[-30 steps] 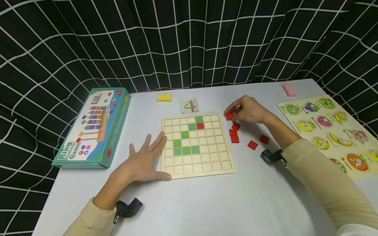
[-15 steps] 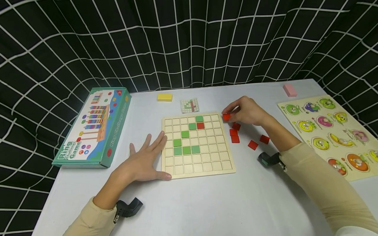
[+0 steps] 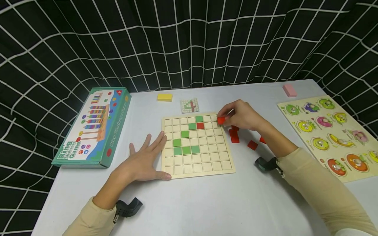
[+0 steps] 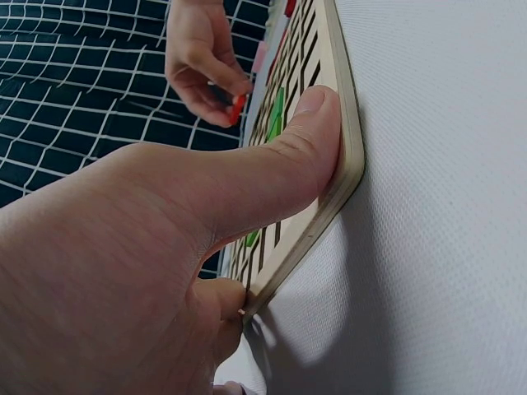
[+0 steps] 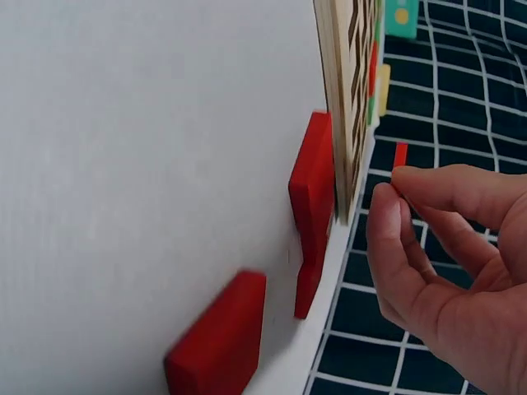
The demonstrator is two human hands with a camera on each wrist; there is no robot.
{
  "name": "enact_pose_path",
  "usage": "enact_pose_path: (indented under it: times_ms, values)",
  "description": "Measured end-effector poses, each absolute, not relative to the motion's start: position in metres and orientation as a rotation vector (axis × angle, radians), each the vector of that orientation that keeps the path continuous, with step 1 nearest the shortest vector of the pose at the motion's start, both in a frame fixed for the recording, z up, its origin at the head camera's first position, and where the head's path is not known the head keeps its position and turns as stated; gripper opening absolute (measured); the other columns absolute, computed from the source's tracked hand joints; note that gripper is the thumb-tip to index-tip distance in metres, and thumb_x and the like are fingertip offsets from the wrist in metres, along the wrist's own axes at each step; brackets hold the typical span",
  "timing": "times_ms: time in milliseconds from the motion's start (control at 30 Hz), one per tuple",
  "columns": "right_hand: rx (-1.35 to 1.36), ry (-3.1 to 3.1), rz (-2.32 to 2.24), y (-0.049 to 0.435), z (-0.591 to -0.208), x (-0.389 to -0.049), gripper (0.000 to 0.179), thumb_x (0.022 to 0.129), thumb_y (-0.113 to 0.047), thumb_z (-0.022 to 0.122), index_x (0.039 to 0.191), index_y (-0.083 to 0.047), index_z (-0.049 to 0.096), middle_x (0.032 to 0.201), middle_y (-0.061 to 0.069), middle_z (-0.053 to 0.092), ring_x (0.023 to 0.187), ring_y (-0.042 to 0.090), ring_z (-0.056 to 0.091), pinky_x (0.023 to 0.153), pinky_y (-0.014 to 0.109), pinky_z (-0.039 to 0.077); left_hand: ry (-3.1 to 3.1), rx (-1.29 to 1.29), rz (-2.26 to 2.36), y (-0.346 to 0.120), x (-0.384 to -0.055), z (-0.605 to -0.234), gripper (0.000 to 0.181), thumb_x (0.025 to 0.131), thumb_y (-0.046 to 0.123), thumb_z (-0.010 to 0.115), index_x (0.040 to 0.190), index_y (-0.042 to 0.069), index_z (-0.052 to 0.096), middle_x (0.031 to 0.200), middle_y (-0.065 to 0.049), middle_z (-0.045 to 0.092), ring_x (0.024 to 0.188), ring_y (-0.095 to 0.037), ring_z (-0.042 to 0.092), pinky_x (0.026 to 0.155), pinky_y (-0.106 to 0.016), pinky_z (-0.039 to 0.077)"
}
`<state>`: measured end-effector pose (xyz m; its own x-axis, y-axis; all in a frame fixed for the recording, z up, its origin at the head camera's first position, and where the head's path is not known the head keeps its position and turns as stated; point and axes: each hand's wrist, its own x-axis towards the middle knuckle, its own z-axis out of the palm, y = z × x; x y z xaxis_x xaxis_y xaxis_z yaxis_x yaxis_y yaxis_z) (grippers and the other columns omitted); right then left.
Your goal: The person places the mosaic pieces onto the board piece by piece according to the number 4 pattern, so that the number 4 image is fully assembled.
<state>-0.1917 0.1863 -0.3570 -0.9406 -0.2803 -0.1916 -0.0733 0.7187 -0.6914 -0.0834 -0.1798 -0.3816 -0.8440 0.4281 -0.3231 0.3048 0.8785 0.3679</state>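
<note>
My right hand (image 3: 243,115) pinches a red square tile (image 3: 220,120) between thumb and fingers, raised over the far right corner of the wooden grid board (image 3: 206,160). In the right wrist view the tile (image 5: 401,155) shows edge-on at the fingertips. My left hand (image 3: 144,160) lies with straight, spread fingers along the board's left side. Its thumb (image 4: 309,123) rests on the board's near left corner in the left wrist view. Several green tiles (image 3: 186,150) and one red tile (image 3: 200,126) sit in the board's cells.
Loose red tiles (image 3: 235,139) lie right of the board. Behind it are a small pattern card (image 3: 190,106) and a yellow block (image 3: 164,97). A green game box (image 3: 94,127) stands left; a fruit puzzle board (image 3: 327,134) and a pink block (image 3: 289,90) are right.
The right hand has lifted the red tile from beside the board and carried it left over the board's corner. The left hand has stayed in place.
</note>
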Motion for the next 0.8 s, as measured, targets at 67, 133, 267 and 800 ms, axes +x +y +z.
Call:
enact_pose_path:
  times_ms: [67,133,267,800]
  values:
    - [-0.284,2.64,-1.043,0.183,-0.357,-0.19,0.028,0.085,0.0,0.075,0.111,-0.009,0.078,0.1,0.014,0.07,0.079,0.028,0.064,0.059,0.035,0.055,2.648,0.539,0.427,-0.18,-0.084,-0.382,0.128,0.075,0.069,0.081,0.169,0.018,0.012,0.177,0.003,-0.001,0.162,-0.043,0.0,0.107,-0.091,-0.001]
    - [-0.29,2.63,-1.05,0.18,-0.357,-0.188,0.028,0.085,0.0,0.076,0.111,-0.009,0.079,0.102,0.013,0.071,0.082,0.027,0.064,0.061,0.033,0.054,2.648,0.539,0.427,-0.18,-0.084,-0.382,0.128,0.075,0.069,0.082,0.169,0.018,0.012,0.177,0.003,-0.001,0.162,-0.043,0.0,0.107,-0.091,-0.001]
    - [-0.33,2.622,-1.058,0.172,-0.356,-0.184,0.027,0.083,-0.001,0.08,0.108,-0.01,0.08,0.106,0.011,0.074,0.087,0.025,0.064,0.067,0.03,0.054,2.645,0.538,0.431,-0.18,-0.084,-0.381,0.128,0.075,0.069,0.081,0.169,0.018,0.012,0.177,0.004,-0.001,0.162,-0.043,-0.001,0.106,-0.091,-0.002]
    - [-0.335,2.55,-1.049,0.147,-0.358,-0.177,0.03,0.079,-0.001,0.081,0.106,-0.013,0.082,0.106,0.008,0.075,0.093,0.025,0.062,0.077,0.032,0.052,2.648,0.536,0.428,-0.18,-0.084,-0.381,0.128,0.074,0.069,0.082,0.169,0.018,0.012,0.177,0.004,-0.001,0.161,-0.044,-0.001,0.106,-0.091,-0.002]
